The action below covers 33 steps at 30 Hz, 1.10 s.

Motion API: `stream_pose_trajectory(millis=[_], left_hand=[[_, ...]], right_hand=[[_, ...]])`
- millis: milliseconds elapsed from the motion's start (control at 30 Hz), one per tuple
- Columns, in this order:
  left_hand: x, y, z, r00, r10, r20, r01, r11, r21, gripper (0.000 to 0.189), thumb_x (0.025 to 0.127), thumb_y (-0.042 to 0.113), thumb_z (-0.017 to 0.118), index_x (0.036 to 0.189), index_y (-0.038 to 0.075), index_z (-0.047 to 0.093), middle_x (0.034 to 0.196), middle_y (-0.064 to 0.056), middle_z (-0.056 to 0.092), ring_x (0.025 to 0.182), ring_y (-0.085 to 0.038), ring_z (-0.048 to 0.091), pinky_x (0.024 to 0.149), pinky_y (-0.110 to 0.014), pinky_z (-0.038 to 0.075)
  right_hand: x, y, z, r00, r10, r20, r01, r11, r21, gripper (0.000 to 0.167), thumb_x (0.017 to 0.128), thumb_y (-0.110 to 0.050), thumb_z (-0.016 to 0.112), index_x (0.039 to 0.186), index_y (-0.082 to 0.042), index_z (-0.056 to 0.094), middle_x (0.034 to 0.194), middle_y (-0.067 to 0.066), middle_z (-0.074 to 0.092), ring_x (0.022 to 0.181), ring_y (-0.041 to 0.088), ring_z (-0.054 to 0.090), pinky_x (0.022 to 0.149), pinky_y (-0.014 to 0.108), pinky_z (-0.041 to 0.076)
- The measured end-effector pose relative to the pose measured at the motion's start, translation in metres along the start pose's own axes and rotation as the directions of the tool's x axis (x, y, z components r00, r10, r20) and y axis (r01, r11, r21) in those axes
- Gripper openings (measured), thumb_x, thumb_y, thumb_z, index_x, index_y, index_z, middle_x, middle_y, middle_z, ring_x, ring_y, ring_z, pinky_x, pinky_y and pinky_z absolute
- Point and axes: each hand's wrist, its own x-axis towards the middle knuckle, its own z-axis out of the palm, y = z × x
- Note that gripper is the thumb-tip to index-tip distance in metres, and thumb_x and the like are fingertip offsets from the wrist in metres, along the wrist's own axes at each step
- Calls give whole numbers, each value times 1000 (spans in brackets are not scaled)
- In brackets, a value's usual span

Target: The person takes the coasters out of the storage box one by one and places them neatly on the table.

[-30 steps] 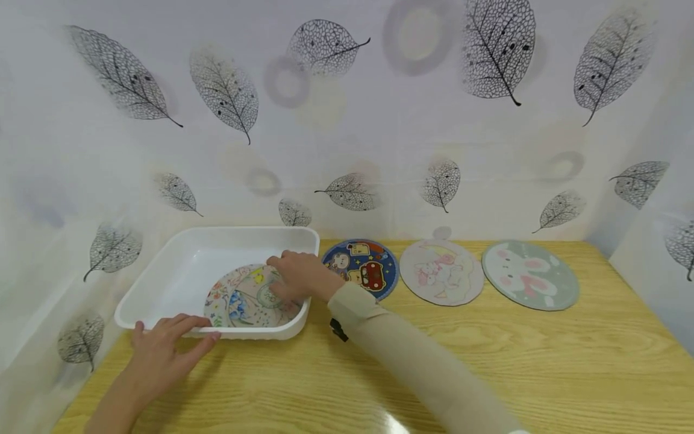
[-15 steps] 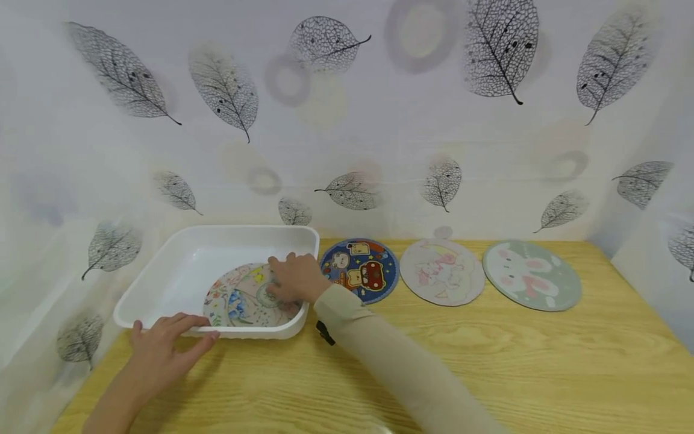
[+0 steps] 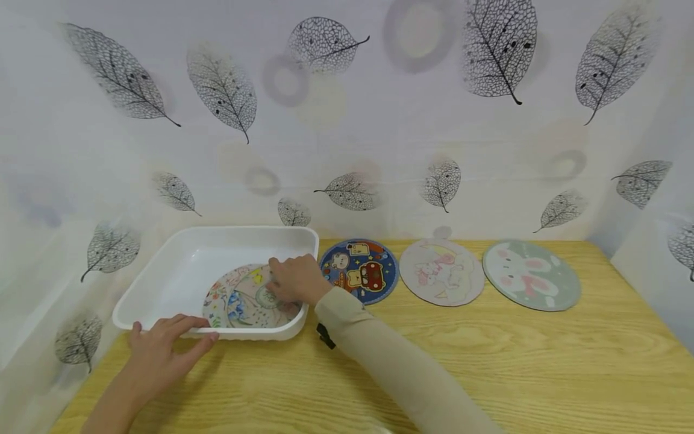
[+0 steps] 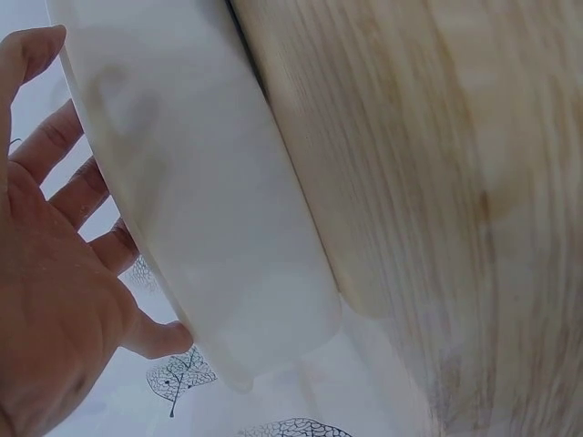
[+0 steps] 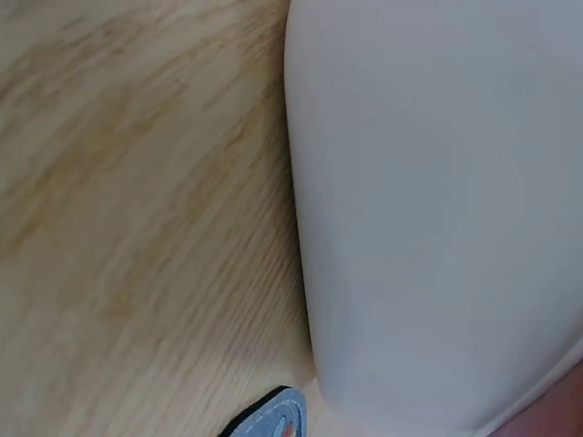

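- A pale backdrop printed with dark leaves (image 3: 363, 132) rises behind the yellowish wood-grain table (image 3: 488, 361).
- The white, round-cornered rectangular tray (image 3: 244, 241) sits at the table's left.
- Inside its right part lie overlapping pale, round floral mats (image 3: 237, 306).
- Right of it stand in a row: a blue cartoon mat (image 3: 387, 268), a pale pink mat (image 3: 441, 271) and a grey-green rabbit mat (image 3: 553, 286), all round.
- The left hand (image 3: 162, 346) rests on the tray's near rim, fingers spread.
- The right hand (image 3: 298, 280) touches the floral mats, fingers bent; whether they pinch cannot be told.

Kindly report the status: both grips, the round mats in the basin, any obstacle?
Left grip on white basin, near rim. Right grip inside, over overlapping mats; fingertips unclear. No obstacle visible.
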Motion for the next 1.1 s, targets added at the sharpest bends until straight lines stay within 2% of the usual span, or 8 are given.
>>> stream_pose_trajectory(millis=[100, 233, 333, 567, 800, 1100], left_hand=[[-1, 0, -1, 1000, -2, 1, 2, 1000, -1, 36, 91, 45, 74, 111, 15, 75, 118, -16, 73, 114, -49, 60, 96, -94, 8], [-1, 1, -1, 1000, -4, 4, 4, 1000, -4, 36, 91, 45, 74, 111, 15, 75, 118, -16, 73, 114, -49, 60, 96, -94, 8], [-1, 1, -1, 1000, -4, 3, 4, 1000, -2, 36, 91, 45, 74, 111, 14, 75, 119, -16, 73, 114, -50, 59, 96, -94, 7], [-1, -1, 1, 1000, 6, -13, -7, 1000, -14, 35, 91, 44, 75, 110, 15, 75, 118, -16, 73, 113, -51, 60, 95, -95, 8], [-2, -1, 1, 1000, 1, -9, -1, 1000, -13, 33, 91, 44, 75, 110, 17, 75, 119, -16, 73, 112, -50, 62, 96, -94, 9], [0, -2, 1, 1000, -3, -13, 2, 1000, -9, 32, 91, 44, 75, 109, 18, 75, 118, -15, 74, 113, -50, 62, 96, -94, 9]], right_hand=[[0, -1, 0, 999, 15, -34, -14, 999, 31, 44, 106, -54, 46, 131, -20, 55, 78, -5, 67, 64, 11, 60, 53, 24, 46], [-1, 1, 1, 994, 35, -101, -26, 996, 90, 43, 105, -47, 50, 136, -18, 55, 98, 2, 73, 82, 18, 62, 64, 30, 52], [-1, 2, 1, 990, 47, -136, -28, 990, 141, 44, 103, -41, 52, 139, -16, 52, 106, 5, 71, 87, 18, 58, 67, 30, 52], [0, 3, 2, 984, 45, -172, -20, 989, 146, 21, 102, -27, 54, 117, -15, 62, 94, 1, 67, 80, 16, 53, 60, 27, 47], [0, 3, 2, 985, 40, -169, -8, 983, 186, 33, 103, -25, 56, 136, -22, 60, 104, -2, 68, 86, 12, 54, 61, 22, 47], [-3, 3, 4, 965, 15, -262, 55, 965, 258, 27, 103, -21, 59, 130, -21, 64, 106, -2, 71, 87, 11, 62, 60, 20, 48]])
